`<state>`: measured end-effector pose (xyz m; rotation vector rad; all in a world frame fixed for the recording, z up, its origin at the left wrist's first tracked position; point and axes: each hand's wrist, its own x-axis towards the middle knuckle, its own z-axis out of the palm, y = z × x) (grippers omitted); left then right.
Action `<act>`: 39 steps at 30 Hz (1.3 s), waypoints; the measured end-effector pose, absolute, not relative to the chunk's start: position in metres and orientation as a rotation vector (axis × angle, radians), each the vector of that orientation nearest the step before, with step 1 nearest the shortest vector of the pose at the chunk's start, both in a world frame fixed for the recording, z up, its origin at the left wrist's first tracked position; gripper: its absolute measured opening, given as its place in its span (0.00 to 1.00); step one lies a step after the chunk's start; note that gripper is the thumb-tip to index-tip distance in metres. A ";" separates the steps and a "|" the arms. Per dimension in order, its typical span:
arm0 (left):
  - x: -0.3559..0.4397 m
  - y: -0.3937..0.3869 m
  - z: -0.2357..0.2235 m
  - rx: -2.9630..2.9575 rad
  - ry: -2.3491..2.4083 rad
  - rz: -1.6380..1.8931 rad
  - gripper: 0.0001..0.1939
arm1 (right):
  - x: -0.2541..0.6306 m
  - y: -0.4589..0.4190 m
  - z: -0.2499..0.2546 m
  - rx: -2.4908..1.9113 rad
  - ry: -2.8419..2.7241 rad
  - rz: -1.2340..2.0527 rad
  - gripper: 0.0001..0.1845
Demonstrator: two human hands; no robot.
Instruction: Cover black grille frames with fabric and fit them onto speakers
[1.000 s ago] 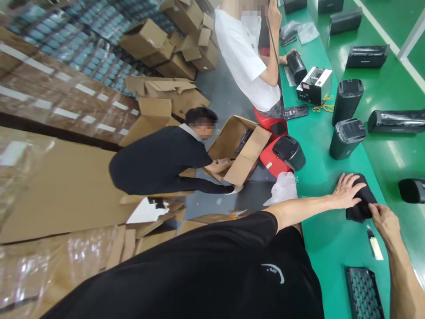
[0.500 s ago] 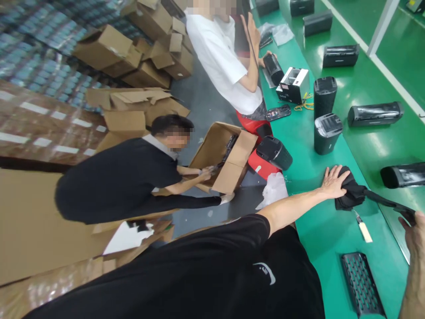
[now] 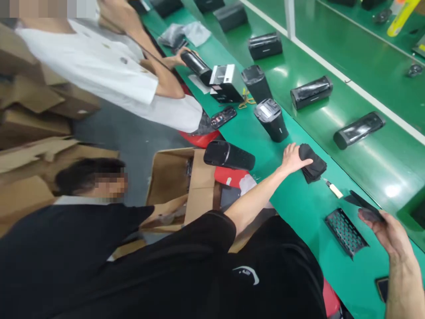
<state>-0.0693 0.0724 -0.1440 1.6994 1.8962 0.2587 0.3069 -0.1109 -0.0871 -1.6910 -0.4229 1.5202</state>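
Note:
A stack of black, cloth-like pieces (image 3: 314, 166) lies on the green table. My left hand (image 3: 292, 158) grips its near left edge, thumb across the top. At the right, my right hand (image 3: 387, 228) holds one thin black piece (image 3: 360, 201) between thumb and fingers, apart from the stack. Between my hands lies a small cutter-like tool with a pale handle (image 3: 334, 190). A black perforated grille (image 3: 345, 232) rests on the table, left of my right hand.
Black speaker-like units (image 3: 271, 122) stand on the table, and others (image 3: 360, 129) lie on the green conveyor beyond. Another such unit (image 3: 229, 155) projects over the near edge. One co-worker (image 3: 116, 79) handles a unit; another (image 3: 76, 230) bends at a cardboard box (image 3: 202, 186).
My right hand has drawn the black piece free of the stack, towards me. My left hand has gone from lying spread on the stack to gripping its edge. The view has shifted right.

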 end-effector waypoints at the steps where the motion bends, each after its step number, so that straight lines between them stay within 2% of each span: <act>1: -0.072 0.071 -0.135 1.685 1.967 0.318 0.48 | 0.303 -0.119 -0.087 -1.669 -0.429 1.550 0.22; 4: -0.063 0.057 -0.106 1.771 1.882 0.533 0.37 | 0.291 -0.139 -0.084 -1.623 -0.439 1.619 0.22; 6: -0.041 0.037 -0.092 1.906 1.333 0.521 0.36 | 0.281 -0.148 -0.080 -1.585 -0.413 1.663 0.23; 9: 0.004 -0.003 -0.089 1.721 0.483 0.270 0.41 | 0.269 -0.158 -0.075 -1.507 -0.338 1.717 0.24; 10: 0.018 -0.016 -0.092 1.610 0.382 0.202 0.37 | 0.266 -0.162 -0.074 -1.494 -0.302 1.729 0.25; 13: 0.046 -0.045 -0.105 1.416 0.523 0.130 0.17 | 0.264 -0.181 -0.075 -1.509 -0.190 1.721 0.27; 15: 0.055 -0.053 -0.111 1.445 0.656 0.120 0.12 | 0.264 -0.198 -0.079 -1.526 -0.125 1.683 0.29; 18: 0.062 -0.056 -0.114 1.606 0.678 0.036 0.12 | 0.257 -0.224 -0.091 -1.571 -0.108 1.558 0.34; 21: 0.073 -0.058 -0.117 1.807 0.664 -0.099 0.15 | 0.246 -0.242 -0.105 -1.913 -0.321 1.341 0.42; 25: 0.086 -0.069 -0.127 2.067 0.730 -0.261 0.21 | 0.241 -0.250 -0.123 -2.298 -0.515 1.158 0.38; 29: 0.086 -0.080 -0.134 2.193 0.821 -0.319 0.15 | 0.246 -0.251 -0.131 -2.524 -0.575 1.063 0.31; 31: 0.079 -0.082 -0.133 2.206 0.864 -0.315 0.16 | 0.247 -0.254 -0.133 -2.603 -0.578 1.014 0.30; 33: 0.070 -0.081 -0.130 2.211 0.926 -0.293 0.19 | 0.245 -0.258 -0.135 -2.647 -0.603 0.874 0.35; 36: 0.059 -0.074 -0.128 2.214 0.998 -0.248 0.23 | 0.244 -0.261 -0.140 -2.590 -0.747 0.633 0.49; 37: 0.058 -0.071 -0.129 2.209 0.992 -0.233 0.22 | 0.245 -0.261 -0.143 -2.557 -0.781 0.612 0.51; 39: 0.057 -0.065 -0.133 2.181 0.952 -0.207 0.17 | 0.250 -0.258 -0.147 -2.511 -0.777 0.670 0.48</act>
